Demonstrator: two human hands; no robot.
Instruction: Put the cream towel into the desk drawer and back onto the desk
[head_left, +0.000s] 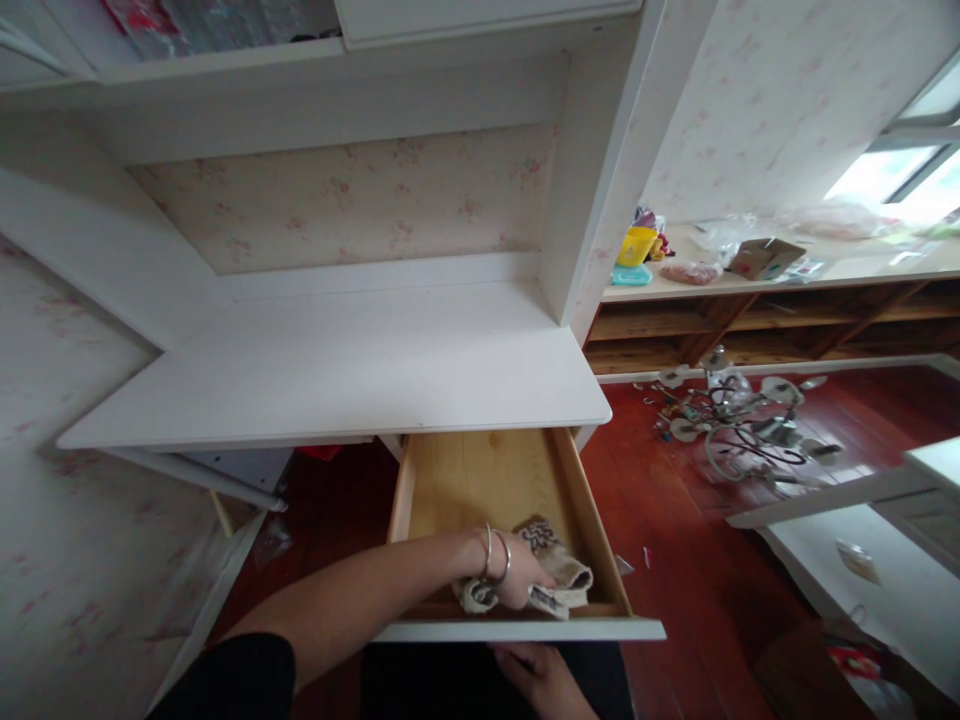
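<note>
My left hand [521, 582], with two bangles at the wrist, reaches into an open wooden drawer [457, 475]. Its fingers are closed on a beige cloth [564, 578] with a dark pattern, bunched against the drawer's bottom near the front. Parts of the cloth stick out on both sides of the hand. Just outside the white drawer front, and below its top edge, is my right hand [544, 682]. Its fingers look curled against the front; whatever they hold is hidden. Apart from the cloth, only bare wood shows inside the drawer.
Above the drawer is a white desk top [360, 365] under a hutch. A dismantled chandelier [750, 425] lies on the red wooden floor [675, 610] to the right. A low shelf unit [847, 290] holds a yellow container [637, 246] and a cardboard box [765, 259].
</note>
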